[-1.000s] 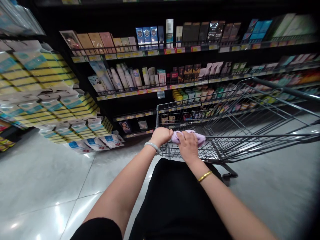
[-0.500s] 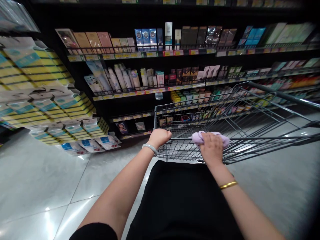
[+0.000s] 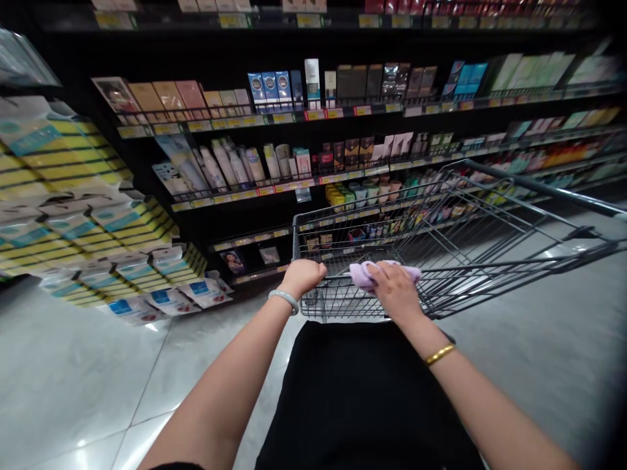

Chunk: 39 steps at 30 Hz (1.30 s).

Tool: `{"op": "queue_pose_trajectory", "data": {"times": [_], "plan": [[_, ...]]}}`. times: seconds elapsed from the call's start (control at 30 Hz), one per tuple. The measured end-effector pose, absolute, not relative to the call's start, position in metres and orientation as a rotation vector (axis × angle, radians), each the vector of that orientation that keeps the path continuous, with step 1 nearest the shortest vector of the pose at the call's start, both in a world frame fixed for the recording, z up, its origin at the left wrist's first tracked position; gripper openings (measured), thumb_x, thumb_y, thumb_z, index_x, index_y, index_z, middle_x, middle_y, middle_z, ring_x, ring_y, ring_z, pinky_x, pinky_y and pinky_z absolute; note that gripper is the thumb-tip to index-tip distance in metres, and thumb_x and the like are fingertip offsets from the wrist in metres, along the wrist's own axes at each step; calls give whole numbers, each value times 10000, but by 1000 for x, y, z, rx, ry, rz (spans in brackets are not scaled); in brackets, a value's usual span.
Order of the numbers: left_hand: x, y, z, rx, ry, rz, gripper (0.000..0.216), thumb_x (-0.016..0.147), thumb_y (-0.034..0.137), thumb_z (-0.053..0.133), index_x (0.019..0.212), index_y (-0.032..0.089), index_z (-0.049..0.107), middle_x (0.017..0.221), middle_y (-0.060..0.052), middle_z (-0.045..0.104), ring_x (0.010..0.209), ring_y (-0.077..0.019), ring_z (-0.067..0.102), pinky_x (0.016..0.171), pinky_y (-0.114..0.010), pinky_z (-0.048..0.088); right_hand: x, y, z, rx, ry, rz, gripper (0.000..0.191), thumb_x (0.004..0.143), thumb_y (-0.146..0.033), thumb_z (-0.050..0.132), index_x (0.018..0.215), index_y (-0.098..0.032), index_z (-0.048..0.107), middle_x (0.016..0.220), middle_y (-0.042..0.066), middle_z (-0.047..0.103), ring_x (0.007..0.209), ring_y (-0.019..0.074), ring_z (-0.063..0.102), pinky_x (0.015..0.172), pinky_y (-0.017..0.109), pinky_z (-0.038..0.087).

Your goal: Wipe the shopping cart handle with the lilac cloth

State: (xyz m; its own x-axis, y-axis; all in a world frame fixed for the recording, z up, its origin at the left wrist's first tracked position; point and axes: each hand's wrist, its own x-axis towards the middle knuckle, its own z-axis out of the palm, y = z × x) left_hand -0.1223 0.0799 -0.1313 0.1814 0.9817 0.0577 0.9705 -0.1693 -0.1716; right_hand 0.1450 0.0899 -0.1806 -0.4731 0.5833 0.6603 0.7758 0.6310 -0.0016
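Note:
A grey wire shopping cart [image 3: 460,287] stands sideways just in front of me, its handle bar off to the right. My left hand [image 3: 304,277] is closed around the cart's near top rail close to its left corner; a pale bangle is on that wrist. Folded over the same rail, further right, is a lilac cloth [image 3: 361,277]. My right hand [image 3: 396,290] presses the cloth against the rail, with its fingers curled over the top. A gold bracelet circles the right wrist. Part of the rail is hidden beneath the cloth and fingers.
Beyond the cart runs a black store shelf [image 3: 245,196] lined with boxes, bottles and tubes. Stacks of yellow packs [image 3: 132,222] stand at the left, with white and blue bags [image 3: 169,299] at their foot. The floor [image 3: 93,365] is glossy grey tile.
My right hand and the cloth have slid left along the rail, closer to my left hand. The left hand keeps its hold. The whole view has shifted slightly.

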Motion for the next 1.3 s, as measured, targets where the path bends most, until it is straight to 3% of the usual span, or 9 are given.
{"op": "queue_pose_trajectory", "data": {"times": [0.23, 0.5, 0.63, 0.73, 0.87, 1.1, 1.3], "plan": [[-120, 80, -130, -2338, -1852, 102, 466, 963, 242, 310, 850, 88, 735, 807, -160, 720, 812, -243, 687, 698, -312, 468, 145, 90, -198, -1215, -1911, -421, 360, 837, -134, 506, 1178, -182, 607, 1190, 122, 610, 1143, 279, 499, 1093, 511, 324], [-121, 83, -133, -2377, -1764, 120, 395, 965, 201, 341, 913, 94, 717, 880, -178, 724, 841, -268, 692, 718, -341, 478, 45, 63, -182, -1026, -2109, -296, 329, 905, -179, 480, 1207, -238, 593, 1222, 40, 638, 1114, 240, 540, 1121, 433, 333], [-121, 82, -131, -2382, -1764, 119, 417, 957, 209, 332, 863, 95, 722, 848, -174, 721, 824, -271, 690, 699, -339, 472, 84, 76, -183, -931, -2097, -259, 288, 865, -96, 466, 1057, -233, 632, 1134, 30, 675, 1082, 194, 576, 1074, 373, 392], [-121, 81, -130, -2374, -1794, 103, 456, 953, 212, 308, 821, 87, 727, 808, -173, 714, 810, -264, 688, 691, -333, 468, 130, 90, -189, -972, -1981, -274, 258, 824, -85, 478, 1006, -189, 629, 1100, 91, 674, 1080, 230, 579, 1033, 432, 419], [-119, 80, -128, -2370, -1819, 81, 441, 940, 200, 316, 845, 83, 731, 829, -172, 716, 822, -263, 686, 690, -331, 467, 148, 92, -193, -984, -1886, -268, 244, 805, -86, 497, 993, -189, 613, 1196, 116, 655, 1176, 240, 559, 1098, 508, 359], [-114, 84, -128, -2374, -1821, 102, 466, 974, 258, 318, 876, 93, 742, 851, -170, 726, 830, -260, 691, 708, -332, 476, 64, 67, -201, -728, -2083, -128, 247, 839, -58, 465, 920, -202, 648, 1282, 69, 643, 1271, 184, 498, 1196, 493, 261], [-113, 85, -127, -2386, -1806, 119, 446, 967, 255, 335, 882, 97, 744, 867, -162, 733, 822, -247, 691, 707, -319, 478, 79, 71, -218, -719, -2124, -315, 236, 879, -91, 522, 963, -249, 676, 1167, -13, 696, 1164, 187, 547, 1147, 421, 336]]}}
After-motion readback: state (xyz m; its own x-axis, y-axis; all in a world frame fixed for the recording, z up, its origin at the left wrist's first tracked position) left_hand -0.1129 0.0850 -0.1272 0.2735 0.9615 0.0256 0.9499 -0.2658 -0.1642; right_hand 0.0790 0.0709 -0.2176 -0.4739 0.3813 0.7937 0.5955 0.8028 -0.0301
